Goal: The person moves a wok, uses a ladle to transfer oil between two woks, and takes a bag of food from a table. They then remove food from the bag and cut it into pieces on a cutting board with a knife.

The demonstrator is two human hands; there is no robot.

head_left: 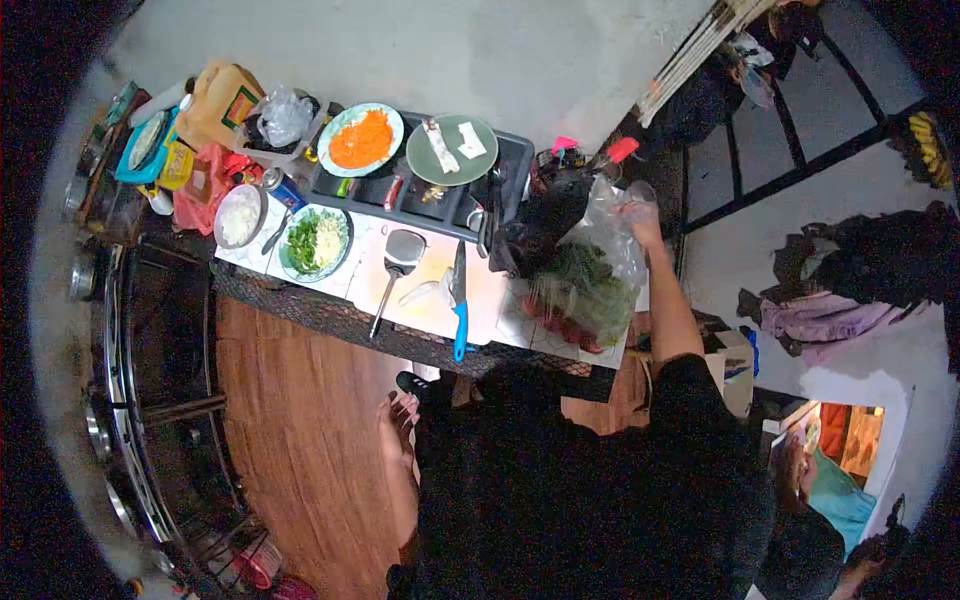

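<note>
My right hand (642, 212) is closed on the top of a clear plastic bag (612, 240) at the right end of the counter. Leafy greens (580, 275) show through the bag, and reddish items lie near its bottom. Below the counter's front edge, my left hand (399, 412) hangs over the floor with its fingers apart, holding nothing. A knife with a blue handle (461, 325) and a metal spatula (403, 252) rest on the tiled counter (365, 270) between my hands.
Shredded carrot (362, 140) fills a plate on the dark tray (515, 165), beside a green plate (480, 170). Chopped greens (303, 240) and a white bowl (240, 217) stand at left. A person's hand (797, 465) shows at lower right.
</note>
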